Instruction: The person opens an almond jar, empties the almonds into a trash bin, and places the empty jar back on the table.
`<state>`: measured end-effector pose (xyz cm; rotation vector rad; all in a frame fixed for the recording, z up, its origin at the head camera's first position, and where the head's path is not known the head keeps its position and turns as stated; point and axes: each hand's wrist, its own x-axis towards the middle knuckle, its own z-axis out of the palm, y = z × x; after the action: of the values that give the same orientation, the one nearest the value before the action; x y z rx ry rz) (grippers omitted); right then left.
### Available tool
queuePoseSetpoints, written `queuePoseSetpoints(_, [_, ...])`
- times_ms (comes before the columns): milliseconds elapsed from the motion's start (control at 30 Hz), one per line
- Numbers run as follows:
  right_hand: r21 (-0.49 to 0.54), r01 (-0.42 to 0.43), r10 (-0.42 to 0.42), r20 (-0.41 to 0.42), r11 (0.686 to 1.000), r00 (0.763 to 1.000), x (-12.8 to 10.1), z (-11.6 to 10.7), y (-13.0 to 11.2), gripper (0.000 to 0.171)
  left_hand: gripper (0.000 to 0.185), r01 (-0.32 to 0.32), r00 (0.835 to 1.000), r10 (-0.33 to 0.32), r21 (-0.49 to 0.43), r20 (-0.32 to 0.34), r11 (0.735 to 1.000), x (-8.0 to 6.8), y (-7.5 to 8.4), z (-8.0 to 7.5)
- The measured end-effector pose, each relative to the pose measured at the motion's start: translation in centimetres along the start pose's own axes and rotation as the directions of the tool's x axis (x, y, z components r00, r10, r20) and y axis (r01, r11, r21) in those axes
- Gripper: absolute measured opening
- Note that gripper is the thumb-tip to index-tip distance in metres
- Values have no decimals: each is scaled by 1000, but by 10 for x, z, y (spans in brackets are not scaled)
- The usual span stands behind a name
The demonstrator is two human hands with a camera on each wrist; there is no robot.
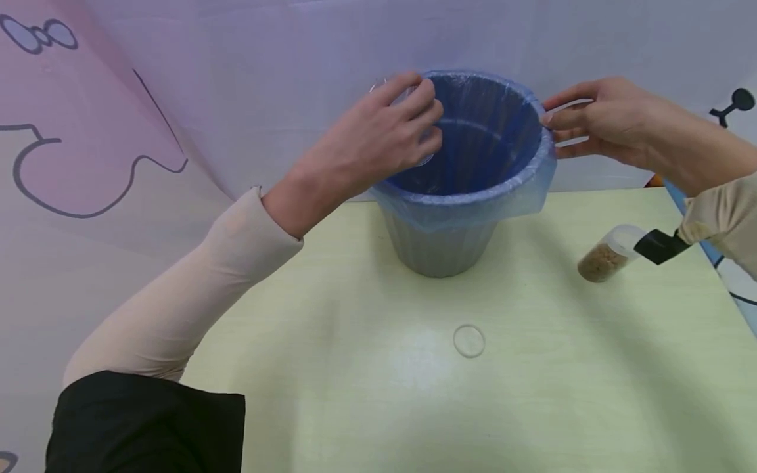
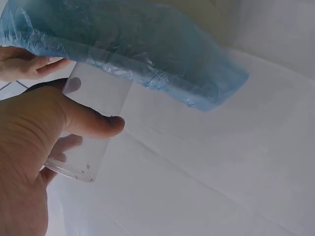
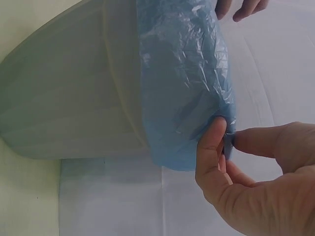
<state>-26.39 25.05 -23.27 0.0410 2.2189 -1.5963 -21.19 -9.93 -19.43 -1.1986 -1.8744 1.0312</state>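
A grey waste bin (image 1: pixel 437 253) stands at the table's far side, with a blue plastic liner (image 1: pixel 514 197) folded over its rim. My left hand (image 1: pixel 384 135) grips a clear plastic cup (image 2: pixel 102 91) at the bin's left rim. The cup is tipped, its far end overlapping the liner in the left wrist view, and a few small bits cling near its base. On the opposite side, my right hand (image 1: pixel 621 118) pinches the liner and rim between thumb and fingers, seen close in the right wrist view.
A clear cylindrical container (image 1: pixel 603 261) with brown granules in its lower part is on the table at the right, below my right forearm. Nearer me lies a thin pale ring (image 1: pixel 469 341). A printed white cloth (image 1: pixel 266 85) hangs behind the table (image 1: pixel 384 394).
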Motion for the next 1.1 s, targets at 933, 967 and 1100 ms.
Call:
queuePoseSetpoints(933, [7, -16, 16, -17, 1000, 1000, 2, -2, 0, 45, 43, 349, 926, -146, -641, 348, 684, -10, -26, 2])
queuePoseSetpoints(967, [10, -18, 18, -19, 1000, 1000, 3, -2, 0, 44, 46, 362, 921, -140, -662, 365, 656, -10, -27, 2])
queuePoseSetpoints(1100, [12, -21, 21, -20, 1000, 1000, 5, -4, 3, 43, 53, 398, 908, -130, -719, 398, 570, -11, -33, 2])
